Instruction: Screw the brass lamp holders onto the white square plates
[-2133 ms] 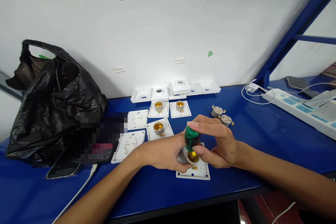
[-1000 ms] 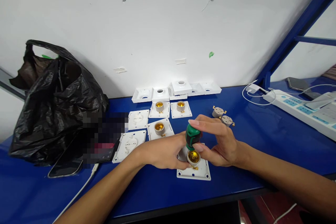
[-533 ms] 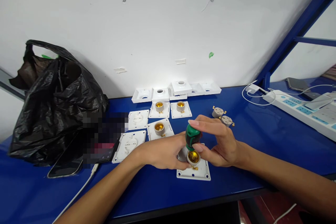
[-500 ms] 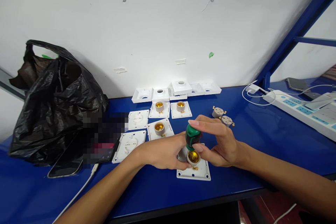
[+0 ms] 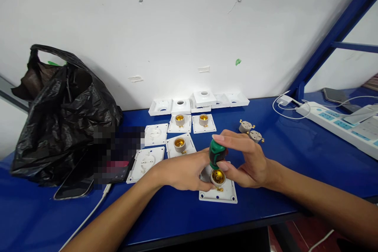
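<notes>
My right hand [image 5: 246, 159] grips the green and black handle of a screwdriver [image 5: 217, 153], which stands upright over a lamp socket [image 5: 218, 177] with a brass lining. The screwdriver's tip is hidden inside or behind the socket. Beneath the socket lies a square white base plate [image 5: 217, 197] with holes at its corners. My left hand [image 5: 189, 171] is closed against the socket's left side, thumb on its rim, holding it on the plate. A small brass terminal [image 5: 219, 189] sticks out at the socket's front.
Behind are plates with sockets [image 5: 180, 145], bare base plates [image 5: 146, 162] and a row of white square covers [image 5: 180, 107]. Two loose sockets [image 5: 245, 126] lie to the right. A black plastic bag [image 5: 65, 118] and a phone [image 5: 73, 183] are at left, a power strip [image 5: 339, 122] at right.
</notes>
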`<state>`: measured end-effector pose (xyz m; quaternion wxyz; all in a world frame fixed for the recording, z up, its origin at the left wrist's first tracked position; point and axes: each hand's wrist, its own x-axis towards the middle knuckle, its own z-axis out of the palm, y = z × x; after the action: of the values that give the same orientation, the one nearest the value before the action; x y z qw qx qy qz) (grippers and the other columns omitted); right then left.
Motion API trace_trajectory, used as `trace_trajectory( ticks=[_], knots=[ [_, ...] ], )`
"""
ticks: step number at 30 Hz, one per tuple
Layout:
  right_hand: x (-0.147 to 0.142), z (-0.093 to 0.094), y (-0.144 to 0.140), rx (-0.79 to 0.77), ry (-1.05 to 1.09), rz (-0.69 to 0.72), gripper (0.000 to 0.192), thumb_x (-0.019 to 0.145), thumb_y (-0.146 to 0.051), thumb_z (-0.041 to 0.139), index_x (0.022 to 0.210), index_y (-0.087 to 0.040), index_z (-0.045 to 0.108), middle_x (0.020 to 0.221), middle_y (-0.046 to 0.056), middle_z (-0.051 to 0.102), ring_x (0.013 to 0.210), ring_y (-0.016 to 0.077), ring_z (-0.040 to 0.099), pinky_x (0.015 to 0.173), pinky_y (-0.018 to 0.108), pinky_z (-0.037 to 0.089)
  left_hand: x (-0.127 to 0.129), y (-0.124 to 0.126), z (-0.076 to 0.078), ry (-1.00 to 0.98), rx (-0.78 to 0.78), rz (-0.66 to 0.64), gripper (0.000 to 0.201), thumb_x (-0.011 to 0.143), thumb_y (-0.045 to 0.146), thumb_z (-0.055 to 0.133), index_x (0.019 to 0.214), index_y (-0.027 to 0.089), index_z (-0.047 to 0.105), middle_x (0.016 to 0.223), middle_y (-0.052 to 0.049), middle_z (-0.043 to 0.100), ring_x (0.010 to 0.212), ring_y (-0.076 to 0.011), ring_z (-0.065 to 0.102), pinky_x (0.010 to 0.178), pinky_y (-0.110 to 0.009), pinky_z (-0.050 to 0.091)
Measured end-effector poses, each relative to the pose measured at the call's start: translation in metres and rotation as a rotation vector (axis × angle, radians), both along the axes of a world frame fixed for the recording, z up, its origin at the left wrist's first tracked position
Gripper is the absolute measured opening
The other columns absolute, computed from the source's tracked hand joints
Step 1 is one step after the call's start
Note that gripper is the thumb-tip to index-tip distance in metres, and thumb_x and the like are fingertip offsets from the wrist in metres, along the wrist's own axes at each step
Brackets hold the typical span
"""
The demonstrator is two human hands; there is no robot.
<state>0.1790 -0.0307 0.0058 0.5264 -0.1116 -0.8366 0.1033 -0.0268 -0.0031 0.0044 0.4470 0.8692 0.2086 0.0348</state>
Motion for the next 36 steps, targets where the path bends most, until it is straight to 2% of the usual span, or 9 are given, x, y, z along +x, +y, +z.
trace_trajectory(
  ticks=[7, 12, 19, 28, 33, 36],
  knots=[
    [-0.0004, 0.0003, -0.0014, 0.009, 0.012, -0.011, 0.06, 0.101, -0.016, 0.059, 0.158, -0.022, 0.042, 0.077, -0.002, 0.063, 0.064, 0.016, 0.056, 0.058, 0.03, 0.053, 0.0002, 0.0, 0.0008, -0.004, 0.008, 0.0, 0.064, 0.088, 0.025, 0.074, 0.148, 0.021, 0.051, 0.15, -0.014, 0.057, 0.118, -0.0279, 0.067, 0.1, -0.038, 0.054],
    [-0.0007, 0.0008, -0.0013, 0.005, 0.006, -0.009, 0.062, 0.101, -0.016, 0.06, 0.159, -0.022, 0.041, 0.072, -0.004, 0.061, 0.062, 0.0164, 0.056, 0.056, 0.03, 0.051, -0.0004, -0.0008, 0.0014, -0.003, 0.002, 0.0, 0.066, 0.088, 0.024, 0.075, 0.149, 0.024, 0.05, 0.149, -0.012, 0.059, 0.119, -0.0273, 0.065, 0.102, -0.039, 0.053],
    [-0.0005, 0.0, -0.0008, 0.004, 0.005, -0.006, 0.061, 0.1, -0.016, 0.061, 0.158, -0.02, 0.041, 0.069, -0.006, 0.058, 0.059, 0.0162, 0.055, 0.055, 0.03, 0.05, -0.0004, -0.001, 0.0009, 0.004, 0.011, 0.008, 0.065, 0.089, 0.026, 0.075, 0.149, 0.023, 0.05, 0.152, -0.013, 0.056, 0.12, -0.0276, 0.065, 0.101, -0.037, 0.053],
    [0.0001, 0.0039, -0.0028, 0.024, -0.032, -0.076, 0.057, 0.103, -0.02, 0.057, 0.158, -0.022, 0.04, 0.074, -0.004, 0.064, 0.059, 0.0162, 0.058, 0.054, 0.029, 0.052, -0.0009, -0.0002, -0.0007, -0.005, 0.021, 0.005, 0.062, 0.088, 0.026, 0.075, 0.146, 0.022, 0.051, 0.147, -0.013, 0.059, 0.12, -0.0279, 0.065, 0.101, -0.038, 0.054],
    [0.0008, 0.0037, -0.0035, 0.019, -0.043, -0.074, 0.059, 0.103, -0.018, 0.057, 0.159, -0.022, 0.039, 0.066, -0.007, 0.06, 0.057, 0.0169, 0.057, 0.052, 0.029, 0.052, -0.001, -0.0004, -0.0018, 0.0, 0.023, 0.011, 0.064, 0.088, 0.028, 0.075, 0.147, 0.021, 0.049, 0.146, -0.014, 0.059, 0.119, -0.0284, 0.065, 0.104, -0.041, 0.053],
    [0.0012, 0.0033, -0.0049, 0.008, -0.06, -0.1, 0.059, 0.103, -0.019, 0.056, 0.159, -0.023, 0.038, 0.07, -0.005, 0.064, 0.058, 0.0169, 0.059, 0.054, 0.029, 0.054, -0.001, -0.0006, -0.0021, 0.003, 0.021, 0.015, 0.064, 0.088, 0.027, 0.075, 0.147, 0.023, 0.049, 0.144, -0.012, 0.061, 0.118, -0.0281, 0.065, 0.104, -0.041, 0.053]
  ],
)
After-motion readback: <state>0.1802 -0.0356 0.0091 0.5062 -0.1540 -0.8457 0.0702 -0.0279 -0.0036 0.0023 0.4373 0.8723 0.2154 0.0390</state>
